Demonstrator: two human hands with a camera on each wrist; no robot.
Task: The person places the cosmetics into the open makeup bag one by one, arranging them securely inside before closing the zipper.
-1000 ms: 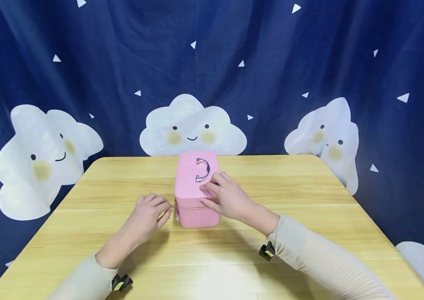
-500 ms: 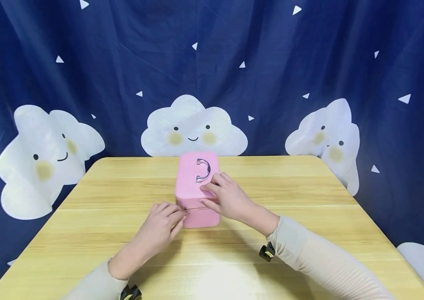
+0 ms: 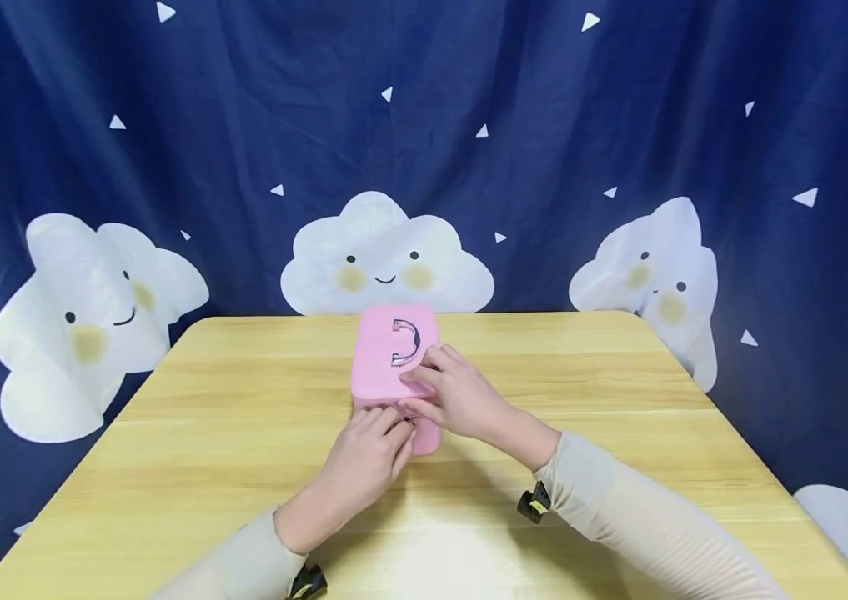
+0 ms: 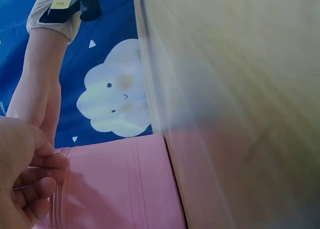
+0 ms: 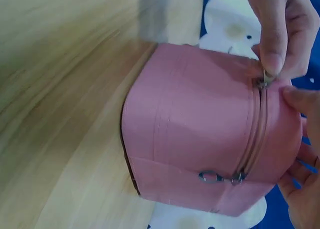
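Observation:
A pink cosmetic case (image 3: 386, 350) with a curved silver handle (image 3: 410, 340) on its lid stands upright on the table. My left hand (image 3: 371, 454) pinches a zipper pull (image 5: 266, 78) on the near side of the case. A second zipper pull (image 5: 210, 176) hangs at the far end of the zipper (image 5: 254, 134) in the right wrist view, and a narrow dark slit shows between the zipper's edges. With thumb and fingers, my right hand (image 3: 464, 396) holds the lid's near right edge. What is inside the case is hidden.
The light wooden table (image 3: 581, 375) reaches to a dark blue curtain (image 3: 529, 67) printed with white clouds. Both wrists carry small black cameras (image 3: 534, 502).
My left hand has moved rightward from the case's left corner along the near side, with the zipper pull pinched. My right hand has stayed on the lid's edge.

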